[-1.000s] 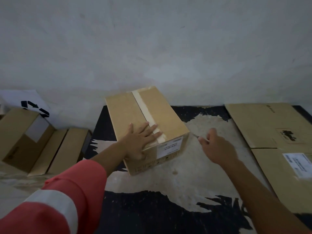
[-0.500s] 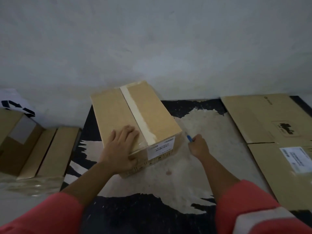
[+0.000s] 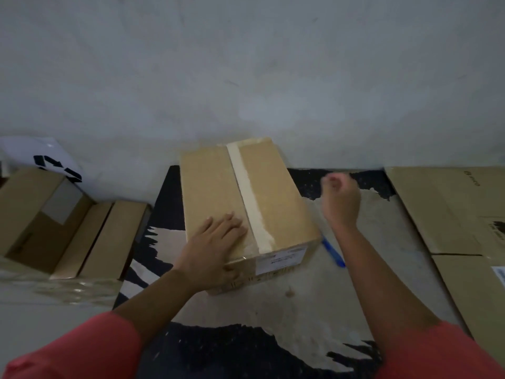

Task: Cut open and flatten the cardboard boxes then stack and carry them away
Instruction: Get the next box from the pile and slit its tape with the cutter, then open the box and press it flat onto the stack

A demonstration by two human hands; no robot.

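Cardboard box, taped shut, under flat-fingered left hand; right hand curled, empty; blue cutter lying beside box.

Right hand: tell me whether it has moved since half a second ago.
Yes. The right hand went from the near corner of the taped box toward the wall, reaching the black floor patch.

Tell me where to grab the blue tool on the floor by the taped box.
Pinch the blue tool across its near half, from above and the right. It lies flat and slanted, its far end close to the taped box, so that side is walled off. Whether either end is sharp cannot be told.
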